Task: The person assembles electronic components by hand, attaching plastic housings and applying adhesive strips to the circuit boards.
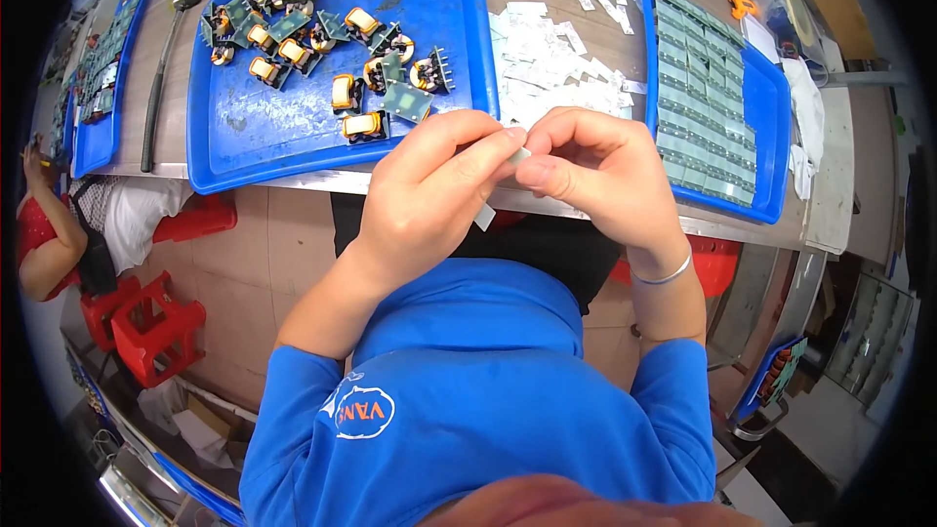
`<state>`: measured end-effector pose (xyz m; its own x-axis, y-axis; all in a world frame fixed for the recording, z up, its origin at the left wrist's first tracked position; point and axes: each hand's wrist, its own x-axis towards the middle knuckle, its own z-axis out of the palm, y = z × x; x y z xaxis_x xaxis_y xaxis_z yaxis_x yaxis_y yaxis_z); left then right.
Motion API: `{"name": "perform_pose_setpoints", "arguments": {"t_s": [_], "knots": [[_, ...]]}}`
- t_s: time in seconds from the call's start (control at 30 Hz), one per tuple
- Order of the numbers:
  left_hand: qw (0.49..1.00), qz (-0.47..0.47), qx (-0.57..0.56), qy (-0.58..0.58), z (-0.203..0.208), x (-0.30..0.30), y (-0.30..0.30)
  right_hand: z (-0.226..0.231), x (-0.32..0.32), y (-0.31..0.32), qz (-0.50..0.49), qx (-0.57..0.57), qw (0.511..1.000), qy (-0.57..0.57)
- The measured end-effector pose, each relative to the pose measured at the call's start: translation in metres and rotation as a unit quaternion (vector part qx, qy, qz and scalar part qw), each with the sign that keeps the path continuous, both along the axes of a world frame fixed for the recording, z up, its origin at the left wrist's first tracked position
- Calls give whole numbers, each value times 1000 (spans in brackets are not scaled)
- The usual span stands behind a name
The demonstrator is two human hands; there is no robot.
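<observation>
Close together at the table's front edge, my two hands meet fingertip to fingertip. My left hand [415, 190] is closed, with a small pale strip [484, 217] sticking out below its fingers. A light-coloured bit [521, 155] shows between the fingertips; whether it belongs to the same strip is hidden. My right hand [615, 171] pinches at that spot with thumb and forefinger. Just beyond the hands, a blue tray [264, 141] holds several small green circuit boards [406, 101] carrying yellow-wrapped coils [363, 125].
A heap of white paper strips [551, 63] covers the table beyond my hands. On the right, another blue tray [771, 137] holds rows of green boards [703, 98]. A black-handled tool [156, 88] lies left. A person [54, 234] sits far left, near red stools [156, 327].
</observation>
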<state>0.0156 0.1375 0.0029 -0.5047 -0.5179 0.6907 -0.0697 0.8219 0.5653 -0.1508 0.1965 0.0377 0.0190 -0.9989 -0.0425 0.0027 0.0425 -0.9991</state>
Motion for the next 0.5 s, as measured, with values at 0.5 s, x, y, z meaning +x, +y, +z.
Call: {"name": "perform_pose_setpoints", "arguments": {"t_s": [0.5], "knots": [[881,-59,411,227,-1,15,-7,2,-66,-62,-229,-92,903,352]]}}
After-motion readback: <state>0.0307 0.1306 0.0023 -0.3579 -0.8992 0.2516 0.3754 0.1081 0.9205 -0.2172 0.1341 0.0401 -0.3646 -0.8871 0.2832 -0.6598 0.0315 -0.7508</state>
